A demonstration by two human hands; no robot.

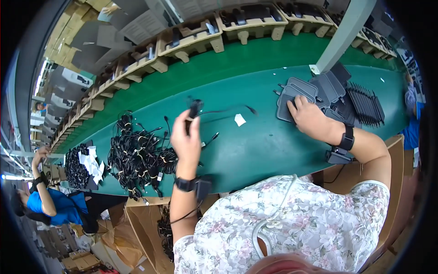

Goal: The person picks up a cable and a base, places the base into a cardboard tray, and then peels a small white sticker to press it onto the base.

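Note:
My left hand (186,137) is raised over the green table, its fingers closed around a bundled black cable (196,108). The cable's loose end, with a plug, stretches out to the right and is slightly blurred. My right hand (311,118) reaches over several flat dark grey panels (299,87) with small tabs, its curled fingertips gripping the nearest panel (285,109); its underside is hidden. Left of my left hand lies a heap of black cables (139,155), coiled and tied with light-coloured ties.
A row of black ribbed panels (366,105) stands at the right, near a grey post (344,36). Behind the table, brown moulded trays (253,20) line a green belt (228,49). A paper scrap (239,119) lies mid-table. Another person (54,205) works at the far left; cardboard boxes (141,228) stand below.

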